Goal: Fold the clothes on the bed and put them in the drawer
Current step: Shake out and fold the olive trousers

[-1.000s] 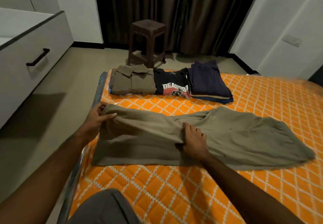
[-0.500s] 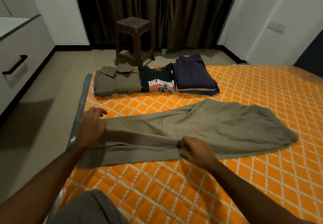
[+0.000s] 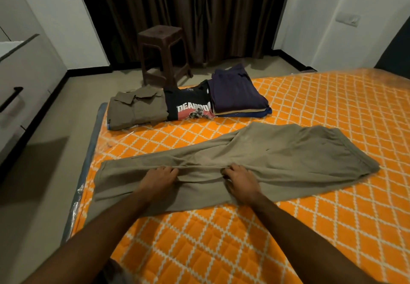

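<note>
Khaki trousers [image 3: 277, 150] lie flat across the orange quilted bed [image 3: 332, 106], legs to the left, waistband to the right. My left hand [image 3: 158, 178] and my right hand [image 3: 240, 179] sit side by side on the legs, fingers curled into a raised crease of the cloth between them. Behind, at the bed's far edge, lie a folded khaki shirt [image 3: 137, 108], a folded black printed T-shirt [image 3: 190, 106] and a stack of folded dark garments [image 3: 237, 94]. A white drawer front with a black handle [image 3: 11, 97] stands at the far left.
A dark brown plastic stool [image 3: 163, 53] stands on the floor beyond the bed, in front of dark curtains [image 3: 188, 13]. Bare floor [image 3: 55, 150] runs between the bed's left edge and the drawer unit. White walls close the right side.
My left hand has left the trouser hems and come right to the middle of the legs, close to my right hand. Both now pinch a crease. The view has panned right.
</note>
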Available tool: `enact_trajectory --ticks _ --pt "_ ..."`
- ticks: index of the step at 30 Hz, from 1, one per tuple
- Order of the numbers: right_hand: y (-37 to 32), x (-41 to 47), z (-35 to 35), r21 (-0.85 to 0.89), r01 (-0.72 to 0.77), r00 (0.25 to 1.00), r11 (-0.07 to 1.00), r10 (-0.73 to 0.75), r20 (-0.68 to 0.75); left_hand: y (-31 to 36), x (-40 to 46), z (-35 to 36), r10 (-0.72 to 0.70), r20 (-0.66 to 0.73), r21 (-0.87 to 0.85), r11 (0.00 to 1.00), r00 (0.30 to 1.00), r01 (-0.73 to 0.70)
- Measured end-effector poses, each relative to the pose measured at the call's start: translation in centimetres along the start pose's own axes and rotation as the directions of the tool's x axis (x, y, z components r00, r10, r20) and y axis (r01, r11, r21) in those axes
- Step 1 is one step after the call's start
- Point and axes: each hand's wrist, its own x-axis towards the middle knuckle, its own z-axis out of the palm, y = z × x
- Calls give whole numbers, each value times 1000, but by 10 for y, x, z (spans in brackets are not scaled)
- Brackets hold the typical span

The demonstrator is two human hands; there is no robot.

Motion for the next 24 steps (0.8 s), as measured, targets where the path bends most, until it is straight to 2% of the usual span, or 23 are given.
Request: enact_trajectory --ticks 5,8,9,11,12,14,16,17,19,22,24 --pt "7 3 0 102 -63 994 993 72 -87 -10 0 -5 36 -54 63 998 998 -32" --pt "7 1 -9 163 -58 981 985 86 -174 -19 -7 -23 78 -105 -73 994 991 -86" --pt "5 -2 -15 200 -10 978 980 51 -200 -24 -12 -30 82 -66 -119 989 994 -89" --pt "4 -12 -26 275 142 981 951 -97 -169 -32 -21 -38 221 41 -108 971 974 -216" --pt "5 -18 -30 299 216 976 930 -193 -103 -33 -27 -43 276 138 -101 959 951 -264" --pt "5 -29 -31 290 285 939 914 -326 106 -31 -42 -45 303 385 -167 952 872 -257" --pt "7 -35 -25 273 280 905 920 -348 246 -26 -48 -37 347 482 -226 937 805 -268" --pt "7 -35 -22 296 254 904 921 -335 266 -25 -46 -37 363 473 -255 929 803 -269" --pt "2 -28 -22 351 159 924 923 -264 276 -26 -40 -35 314 384 -320 927 869 -194" --pt "-7 -6 -31 341 69 959 938 -157 238 -41 -17 -32 66 189 -299 954 980 -7" --pt "-16 18 -35 344 60 972 937 -133 192 -56 -5 -33 -82 81 -138 986 993 93"
